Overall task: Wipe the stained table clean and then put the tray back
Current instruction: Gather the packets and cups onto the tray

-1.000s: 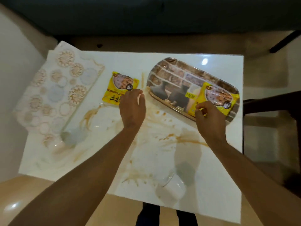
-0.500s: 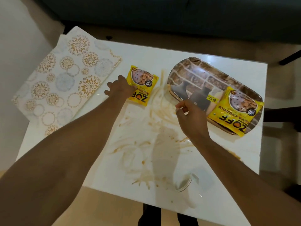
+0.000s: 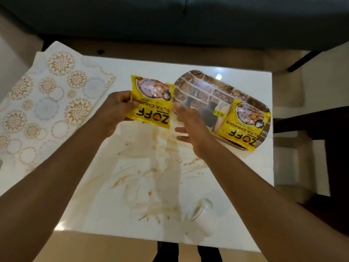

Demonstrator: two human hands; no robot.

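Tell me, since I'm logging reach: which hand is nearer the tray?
Right. The right hand hovers open at the tray's near-left edge; the left hand holds a packet farther left.
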